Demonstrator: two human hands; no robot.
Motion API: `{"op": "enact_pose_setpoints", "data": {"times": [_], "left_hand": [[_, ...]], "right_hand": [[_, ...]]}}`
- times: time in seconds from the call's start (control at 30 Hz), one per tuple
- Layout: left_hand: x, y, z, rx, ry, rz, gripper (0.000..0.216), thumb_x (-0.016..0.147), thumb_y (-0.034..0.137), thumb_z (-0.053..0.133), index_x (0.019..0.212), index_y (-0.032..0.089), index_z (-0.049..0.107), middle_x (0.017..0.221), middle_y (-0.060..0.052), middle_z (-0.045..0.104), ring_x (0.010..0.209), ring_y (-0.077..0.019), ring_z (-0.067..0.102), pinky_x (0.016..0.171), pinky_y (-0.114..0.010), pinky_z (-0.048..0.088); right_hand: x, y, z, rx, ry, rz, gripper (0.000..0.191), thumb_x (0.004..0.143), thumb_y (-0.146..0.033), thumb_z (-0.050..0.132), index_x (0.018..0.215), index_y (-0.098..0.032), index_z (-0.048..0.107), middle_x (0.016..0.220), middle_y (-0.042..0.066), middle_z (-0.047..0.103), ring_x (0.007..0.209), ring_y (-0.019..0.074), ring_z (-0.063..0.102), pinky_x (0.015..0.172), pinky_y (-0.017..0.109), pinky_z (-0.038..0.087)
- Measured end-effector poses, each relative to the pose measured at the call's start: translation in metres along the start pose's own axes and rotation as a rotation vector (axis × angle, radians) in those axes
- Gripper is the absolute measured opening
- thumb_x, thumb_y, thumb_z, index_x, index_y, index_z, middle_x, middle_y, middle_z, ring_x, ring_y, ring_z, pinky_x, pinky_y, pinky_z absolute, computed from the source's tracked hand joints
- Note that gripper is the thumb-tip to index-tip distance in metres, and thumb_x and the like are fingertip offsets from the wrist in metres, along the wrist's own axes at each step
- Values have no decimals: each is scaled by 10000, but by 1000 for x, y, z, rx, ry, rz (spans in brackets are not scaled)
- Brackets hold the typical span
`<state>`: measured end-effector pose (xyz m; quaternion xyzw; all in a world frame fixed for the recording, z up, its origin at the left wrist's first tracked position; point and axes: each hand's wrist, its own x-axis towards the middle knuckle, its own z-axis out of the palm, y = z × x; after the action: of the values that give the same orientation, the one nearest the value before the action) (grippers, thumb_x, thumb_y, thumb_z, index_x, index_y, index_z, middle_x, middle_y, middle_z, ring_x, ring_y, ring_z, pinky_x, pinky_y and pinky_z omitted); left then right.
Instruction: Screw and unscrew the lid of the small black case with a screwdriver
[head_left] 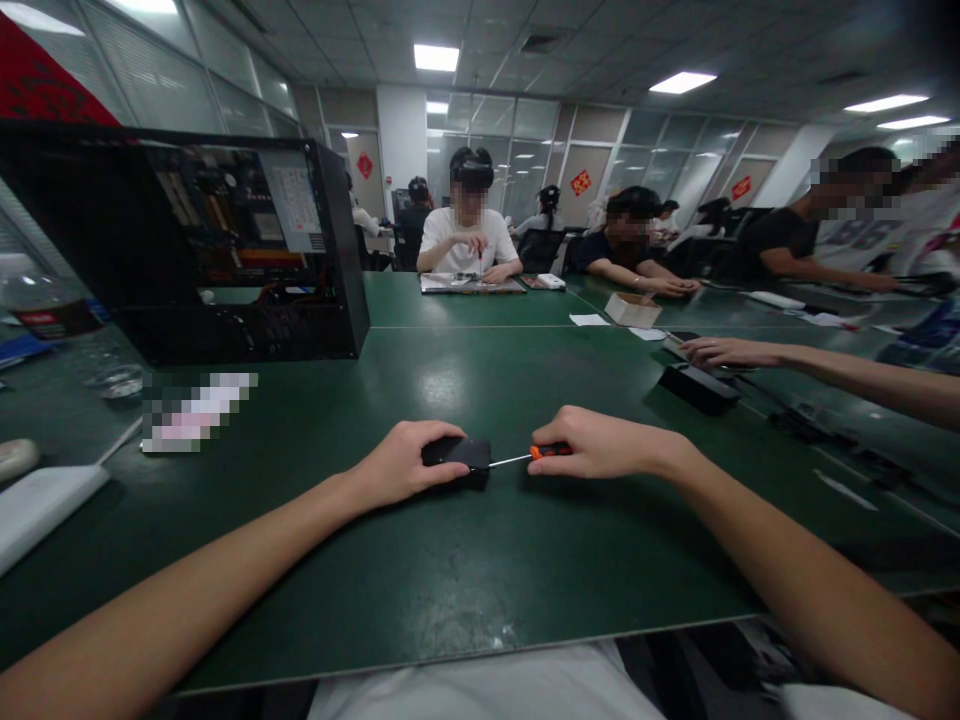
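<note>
My left hand (pixel 409 462) grips a small flat black device (pixel 459 453) that lies on the green table (pixel 465 560). My right hand (pixel 592 445) holds a screwdriver (pixel 538 453) with an orange and black handle. Its thin metal shaft points left and its tip meets the right edge of the black device. Both hands rest on the table near its middle, a short way apart.
An open black computer case (pixel 195 245) stands at the back left, a water bottle (pixel 52 320) beside it. A white object (pixel 41 505) lies at the left edge. Another person's hand (pixel 724 352) rests near a black box (pixel 697 388) on the right. Several people sit at the far side.
</note>
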<state>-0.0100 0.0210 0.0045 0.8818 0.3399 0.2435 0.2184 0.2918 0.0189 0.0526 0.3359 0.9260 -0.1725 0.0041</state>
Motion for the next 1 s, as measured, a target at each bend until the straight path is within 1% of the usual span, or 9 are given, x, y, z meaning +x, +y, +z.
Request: {"op": "enact_pose_setpoints", "data": {"times": [0.17,0.37,0.5,0.63,0.77,0.9,1.0], "left_hand": [[0,1,1,-1,11,21,379,892,408,717,1185,168,696,1086,-63,753,932,-220,694,829,-288,491],[2,1,4,11,52,26,362,910,407,690,1169,154,694,1090,-73,747,947,-226,690,840,-306,500],[2,2,5,26,84,13,354,911,412,683,1155,156,694,1086,-72,749,951,-233,692,857,-324,511],[1,3,5,33,125,-6,342,916,423,671,1148,173,697,1093,-70,752,962,-240,702,862,-332,524],[2,3,7,17,175,-26,317,930,420,653,1133,182,700,1092,-70,757,984,-244,707,890,-339,527],[3,3,7,2,170,-29,326,922,422,663,1138,182,699,1102,-70,754,998,-247,703,887,-340,526],[3,3,4,15,134,-30,365,881,434,712,1140,177,703,1110,-71,751,989,-249,696,890,-346,524]], "right_hand": [[5,-6,8,20,-33,28,486,998,-584,452,852,-169,659,705,22,623,627,125,538,606,252,325],[-6,-21,0,-138,-2,113,466,1010,-561,430,882,-197,692,753,58,680,691,174,596,637,281,325],[-8,-20,-4,-162,-18,133,481,1008,-574,424,878,-197,693,765,58,692,705,179,616,638,280,330],[-3,-18,1,-203,-11,132,480,1026,-551,386,917,-197,691,795,63,708,723,187,635,655,287,340],[-2,-25,5,-215,-34,172,490,1037,-537,342,971,-204,695,860,76,729,796,213,662,678,292,368],[-7,-35,1,-226,-53,225,493,1032,-545,334,987,-217,699,890,77,734,814,230,670,682,299,376],[-10,-36,-4,-223,-63,255,491,1023,-558,347,976,-226,706,889,75,730,798,228,667,668,299,366]]}}
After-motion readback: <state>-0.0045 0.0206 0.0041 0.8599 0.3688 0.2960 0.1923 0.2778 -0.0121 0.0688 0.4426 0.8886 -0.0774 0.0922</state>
